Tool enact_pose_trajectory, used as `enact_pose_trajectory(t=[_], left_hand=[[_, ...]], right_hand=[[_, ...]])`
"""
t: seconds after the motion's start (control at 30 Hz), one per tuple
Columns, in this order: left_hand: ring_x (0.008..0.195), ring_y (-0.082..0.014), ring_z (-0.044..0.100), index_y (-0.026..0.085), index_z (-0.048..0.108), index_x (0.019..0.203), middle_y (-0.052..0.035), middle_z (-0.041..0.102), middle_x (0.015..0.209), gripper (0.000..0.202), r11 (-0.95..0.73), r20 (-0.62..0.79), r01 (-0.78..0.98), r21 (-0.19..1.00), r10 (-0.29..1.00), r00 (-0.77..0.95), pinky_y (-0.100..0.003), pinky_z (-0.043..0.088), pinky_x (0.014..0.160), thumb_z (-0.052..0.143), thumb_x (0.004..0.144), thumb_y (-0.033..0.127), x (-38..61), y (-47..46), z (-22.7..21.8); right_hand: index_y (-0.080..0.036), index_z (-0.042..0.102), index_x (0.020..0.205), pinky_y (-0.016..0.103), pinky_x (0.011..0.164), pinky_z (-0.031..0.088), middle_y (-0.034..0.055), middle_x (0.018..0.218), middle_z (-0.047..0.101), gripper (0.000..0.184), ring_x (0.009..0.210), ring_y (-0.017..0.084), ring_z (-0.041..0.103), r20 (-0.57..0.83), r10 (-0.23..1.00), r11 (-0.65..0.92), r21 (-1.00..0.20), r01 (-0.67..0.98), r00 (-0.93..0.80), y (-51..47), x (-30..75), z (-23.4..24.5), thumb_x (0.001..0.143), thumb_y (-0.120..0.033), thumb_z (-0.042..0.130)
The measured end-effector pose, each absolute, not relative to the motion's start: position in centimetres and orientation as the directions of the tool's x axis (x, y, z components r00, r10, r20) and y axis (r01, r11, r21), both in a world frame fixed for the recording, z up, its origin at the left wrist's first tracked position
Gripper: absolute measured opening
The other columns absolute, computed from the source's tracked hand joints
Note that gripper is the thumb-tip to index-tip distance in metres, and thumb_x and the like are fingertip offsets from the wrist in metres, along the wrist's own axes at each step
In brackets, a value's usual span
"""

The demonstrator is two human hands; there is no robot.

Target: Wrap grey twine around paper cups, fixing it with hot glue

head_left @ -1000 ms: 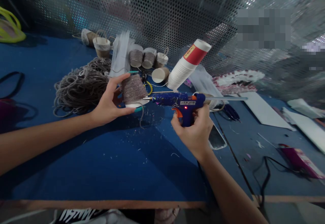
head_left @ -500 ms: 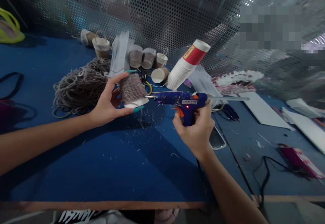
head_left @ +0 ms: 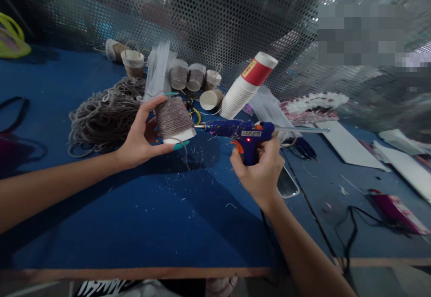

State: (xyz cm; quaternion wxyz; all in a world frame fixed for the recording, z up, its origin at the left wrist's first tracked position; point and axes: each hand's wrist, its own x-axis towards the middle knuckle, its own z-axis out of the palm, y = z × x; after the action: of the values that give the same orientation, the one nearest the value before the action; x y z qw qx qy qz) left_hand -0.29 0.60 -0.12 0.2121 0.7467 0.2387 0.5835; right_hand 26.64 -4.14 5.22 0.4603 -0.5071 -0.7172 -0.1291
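Note:
Between the thumb and fingers of my left hand [head_left: 139, 135] is a paper cup [head_left: 174, 118], wound with grey-brown cord except for a white band at its lower edge. A loose cord end hangs below the cup. My right hand [head_left: 259, 167] grips a blue hot glue gun [head_left: 232, 128] by its handle, near the orange trigger. The gun's metal nozzle points left and is at the cup's right side, close to the edge of the cord; whether it touches I cannot tell. A clear glue stick [head_left: 303, 129] sticks out of its back.
A heap of grey cord [head_left: 104, 117] lies left. Behind stand several cord-wrapped cups [head_left: 178, 76] and a leaning stack of white paper cups [head_left: 239, 95]. A phone [head_left: 288, 184] lies beside my right wrist. White boards [head_left: 350, 146] and a purple pouch [head_left: 399, 211] are farther right.
The glue gun's nozzle has shifted very slightly up and right against the cup. The cup has moved a little left with my left hand. Both grips stay the same.

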Motion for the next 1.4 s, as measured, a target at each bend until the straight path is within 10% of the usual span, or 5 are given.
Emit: enact_pose_trajectory(t=[0.37, 0.67, 0.8, 0.93, 1.4], left_hand=[[0.14, -0.0375, 0.043, 0.034, 0.029, 0.149, -0.0133, 0.038, 0.151, 0.091, -0.763, 0.741, 0.178, 0.621, 0.646, 0.183, -0.055, 0.052, 0.104, 0.074, 0.075, 0.062, -0.6, 0.3, -0.2], [0.128, -0.0343, 0.055, 0.039, 0.028, 0.153, -0.0113, 0.04, 0.149, 0.093, -0.68, 0.653, 0.159, 0.716, 0.732, 0.191, -0.046, 0.06, 0.095, 0.077, 0.076, 0.055, -0.2, -0.1, -0.2], [0.122, -0.0309, 0.057, 0.038, 0.031, 0.153, -0.0106, 0.046, 0.142, 0.093, -0.672, 0.647, 0.196, 0.714, 0.74, 0.182, -0.04, 0.061, 0.091, 0.08, 0.074, 0.051, -0.1, -0.2, -0.1], [0.116, -0.0282, 0.06, 0.037, 0.035, 0.151, -0.01, 0.049, 0.137, 0.093, -0.663, 0.639, 0.228, 0.713, 0.748, 0.178, -0.035, 0.062, 0.084, 0.083, 0.072, 0.048, 0.0, -0.2, 0.1], [0.119, -0.0295, 0.057, 0.036, 0.04, 0.149, -0.0104, 0.051, 0.131, 0.091, -0.689, 0.653, 0.239, 0.684, 0.725, 0.22, -0.031, 0.063, 0.078, 0.084, 0.07, 0.046, 0.3, -0.7, 0.6]], right_hand=[[-0.027, 0.033, 0.08, 0.031, 0.05, 0.043, -0.0056, 0.063, 0.049, 0.035, 0.052, 0.016, 0.052, 0.671, 0.741, 0.347, -0.396, 0.85, 0.01, -3.5, 26.7, 4.7, 0.069, -0.033, 0.066], [-0.025, 0.037, 0.079, 0.05, 0.07, 0.052, 0.0029, 0.074, 0.054, 0.059, 0.074, 0.028, 0.06, 0.464, 0.858, 0.051, -0.503, 0.863, 0.22, -1.0, 28.6, 2.8, 0.064, -0.069, 0.073], [-0.022, 0.045, 0.091, 0.062, 0.097, 0.041, 0.0147, 0.102, 0.063, 0.04, 0.106, 0.034, 0.059, 0.707, 0.707, 0.313, -0.337, 0.888, 0.019, -2.5, 27.5, 3.9, 0.079, -0.053, 0.067], [-0.027, 0.047, 0.1, 0.053, 0.098, 0.043, 0.0096, 0.127, 0.066, 0.011, 0.116, 0.027, 0.059, 0.65, 0.667, 0.705, -0.392, 0.591, -0.364, -5.7, 25.3, 5.6, 0.091, -0.027, 0.053], [-0.028, 0.046, 0.1, 0.048, 0.094, 0.043, 0.004, 0.141, 0.061, 0.004, 0.111, 0.024, 0.055, 0.334, 0.752, 0.642, -0.564, 0.519, -0.567, -7.7, 23.3, 6.1, 0.096, -0.027, 0.045]])
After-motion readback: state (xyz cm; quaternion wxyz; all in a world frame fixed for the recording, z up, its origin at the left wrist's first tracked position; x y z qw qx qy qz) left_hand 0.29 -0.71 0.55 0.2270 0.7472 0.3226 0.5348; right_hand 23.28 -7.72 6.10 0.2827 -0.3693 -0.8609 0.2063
